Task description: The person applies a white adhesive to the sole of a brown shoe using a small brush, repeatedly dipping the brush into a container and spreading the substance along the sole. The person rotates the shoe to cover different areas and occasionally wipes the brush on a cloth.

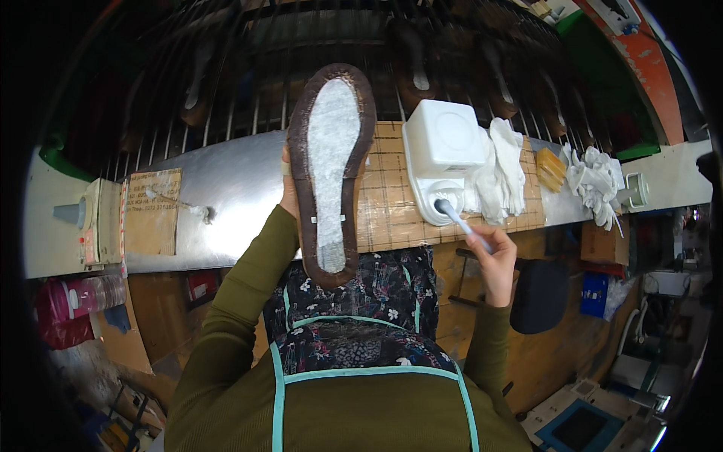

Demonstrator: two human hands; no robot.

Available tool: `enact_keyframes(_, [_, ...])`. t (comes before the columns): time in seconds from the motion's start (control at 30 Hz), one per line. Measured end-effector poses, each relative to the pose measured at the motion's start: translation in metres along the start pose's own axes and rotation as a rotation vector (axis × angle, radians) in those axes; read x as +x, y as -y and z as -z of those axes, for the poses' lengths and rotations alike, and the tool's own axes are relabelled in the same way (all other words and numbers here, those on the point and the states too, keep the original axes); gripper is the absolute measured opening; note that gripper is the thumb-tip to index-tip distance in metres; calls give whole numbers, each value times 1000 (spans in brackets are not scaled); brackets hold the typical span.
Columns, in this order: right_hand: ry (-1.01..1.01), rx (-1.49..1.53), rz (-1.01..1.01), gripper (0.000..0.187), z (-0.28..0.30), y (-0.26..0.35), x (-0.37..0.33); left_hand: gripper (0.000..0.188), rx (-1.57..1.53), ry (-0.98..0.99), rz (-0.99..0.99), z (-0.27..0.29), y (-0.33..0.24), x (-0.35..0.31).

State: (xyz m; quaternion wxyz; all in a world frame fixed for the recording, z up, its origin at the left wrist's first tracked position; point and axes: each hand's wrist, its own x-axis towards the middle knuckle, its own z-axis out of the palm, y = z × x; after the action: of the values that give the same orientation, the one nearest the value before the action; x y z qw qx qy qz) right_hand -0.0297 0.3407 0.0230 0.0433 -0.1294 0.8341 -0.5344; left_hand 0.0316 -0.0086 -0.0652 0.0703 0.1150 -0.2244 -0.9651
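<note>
My left hand [288, 192] is wrapped round the side of a brown lasted shoe [305, 188], mostly hidden behind it. The shoe's underside faces me, with a long grey felt-like filler [331, 143] in its middle and a brown margin all round. In my right hand [495, 265] is the pale handle of a brush [458, 220], pinched between the fingers. Its head dips into the round opening of a white glue dispenser [444, 141], which stands on the cardboard-covered bench. Whatever liquid the opening holds cannot be made out.
White gloves [503, 169] lie right of the dispenser, beside a yellow block [551, 169] and a crumpled glove pile [595, 181]. Behind the bench, a rack of metal bars [256, 98] carries several dark shoes. A cardboard piece [153, 215] lies left; a dark stool [538, 296] stands below right.
</note>
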Motion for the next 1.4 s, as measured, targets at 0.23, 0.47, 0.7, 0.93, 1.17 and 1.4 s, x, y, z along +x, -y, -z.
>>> enact_keyframes(0.23, [-233, -352, 812, 15, -61, 104, 33, 99, 68, 53, -17, -32, -1, -11])
enact_keyframes(0.47, [-191, -275, 687, 17, -110, 109, 75, 98, 196, 85, -7, -47, -9, -19])
enact_keyframes(0.7, [-70, -457, 868, 22, -91, 83, 13, 101, 203, 65, -26, -44, -8, -20])
enact_keyframes(0.93, [0, -271, 871, 28, -81, 62, -10, 102, 220, 18, -8, -48, -10, -21])
enact_keyframes(1.17, [-211, -479, 862, 28, -98, 82, 26, 106, 149, 16, -11, -47, -11, -14])
enact_keyframes(1.4, [-2, -342, 856, 23, -81, 66, -33, 106, 229, 9, -17, -45, -12, -19])
